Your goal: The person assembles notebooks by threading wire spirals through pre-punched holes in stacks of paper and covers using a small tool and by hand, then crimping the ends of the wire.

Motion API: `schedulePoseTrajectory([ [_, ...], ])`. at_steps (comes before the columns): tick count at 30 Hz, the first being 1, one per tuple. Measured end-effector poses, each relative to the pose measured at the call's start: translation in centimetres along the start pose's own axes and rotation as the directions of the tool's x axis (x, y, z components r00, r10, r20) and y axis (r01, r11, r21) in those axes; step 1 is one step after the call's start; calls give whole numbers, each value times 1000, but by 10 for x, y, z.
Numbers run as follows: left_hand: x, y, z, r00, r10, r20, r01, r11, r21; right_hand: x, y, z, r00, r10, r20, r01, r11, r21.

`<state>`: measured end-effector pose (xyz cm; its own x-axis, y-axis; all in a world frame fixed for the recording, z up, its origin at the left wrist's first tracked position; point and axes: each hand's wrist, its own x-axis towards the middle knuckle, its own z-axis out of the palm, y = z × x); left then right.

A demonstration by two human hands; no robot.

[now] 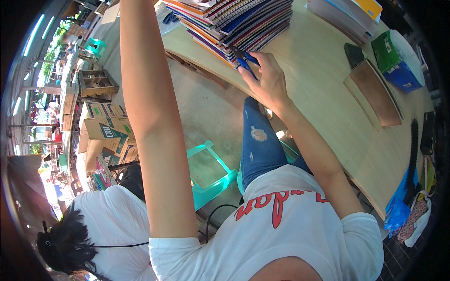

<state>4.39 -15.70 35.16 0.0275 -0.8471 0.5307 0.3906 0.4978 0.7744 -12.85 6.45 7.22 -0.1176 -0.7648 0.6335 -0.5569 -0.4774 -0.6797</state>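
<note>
Blue grips and a dark head make up the small hand tool (242, 62) at the near corner of the tall stack of spiral-bound notebooks (243, 23); whether its tip touches a cover, I can't tell from here. The right hand (271, 84) has it, fingers curled partway round the grips, thumb along one side. The left arm (157, 131) reaches past the stack's left, its hand out of sight, so I can't say how that one is placed. A slip of the tool could nick a cover or snag a wire coil, and a sideways push might topple the pile, which leans near the edge. Glossy covers and ridged coils fan unevenly above the smooth, pale wood-look tabletop (318, 84).
</note>
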Motion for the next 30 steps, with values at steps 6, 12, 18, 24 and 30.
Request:
schedulePoseTrajectory([
  [6,3,0,-14,996,-5,94,12,997,-70,18,7,-17,434,289,853,-873,-99,478],
  [12,13,1,-20,992,8,125,5,995,-97,-9,-12,2,981,170,98,-186,963,195],
  [18,-2,-4,4,999,-23,-43,22,999,-37,-4,-1,8,998,-62,-6,62,997,-37],
  [24,-2,4,-7,1000,0,6,0,1000,-25,17,-2,0,569,457,683,-819,384,426],
  [30,-3,6,-12,996,23,83,-16,996,-86,4,-16,-4,874,359,328,-457,838,298],
])
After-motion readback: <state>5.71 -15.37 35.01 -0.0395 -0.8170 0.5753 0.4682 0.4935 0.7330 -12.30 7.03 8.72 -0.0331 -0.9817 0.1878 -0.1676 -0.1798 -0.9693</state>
